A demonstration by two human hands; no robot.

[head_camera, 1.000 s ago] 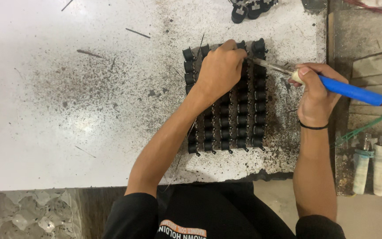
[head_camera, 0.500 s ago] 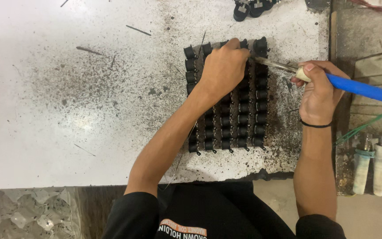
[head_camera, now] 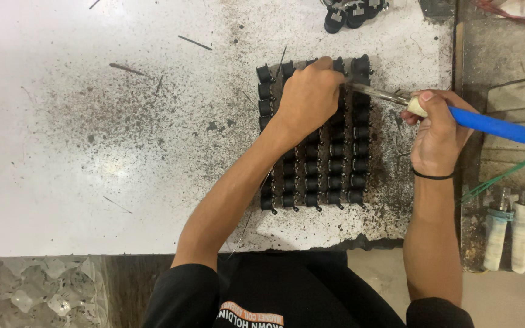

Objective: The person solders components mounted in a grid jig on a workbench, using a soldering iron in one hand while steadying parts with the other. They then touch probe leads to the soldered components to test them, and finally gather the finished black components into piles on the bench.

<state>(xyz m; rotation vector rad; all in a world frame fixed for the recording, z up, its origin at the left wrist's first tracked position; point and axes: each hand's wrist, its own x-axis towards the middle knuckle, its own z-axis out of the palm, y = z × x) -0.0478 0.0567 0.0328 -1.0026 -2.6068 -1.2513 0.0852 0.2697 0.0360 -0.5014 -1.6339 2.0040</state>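
Soldering iron (head_camera: 457, 115): blue handle, cream collar, thin metal shaft; lies nearly level, tip pointing left at the top of the block, cable end to the right. Small black components (head_camera: 335, 164): packed in neat rows as a rectangular block, flat on the speckled white desk (head_camera: 92, 152), right of centre.

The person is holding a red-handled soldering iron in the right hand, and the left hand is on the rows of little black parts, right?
Not quite: the soldering iron has a blue handle, not red, as the head view shows. The rest is right: the right hand holds it, and the left hand rests on the rows of little black parts.
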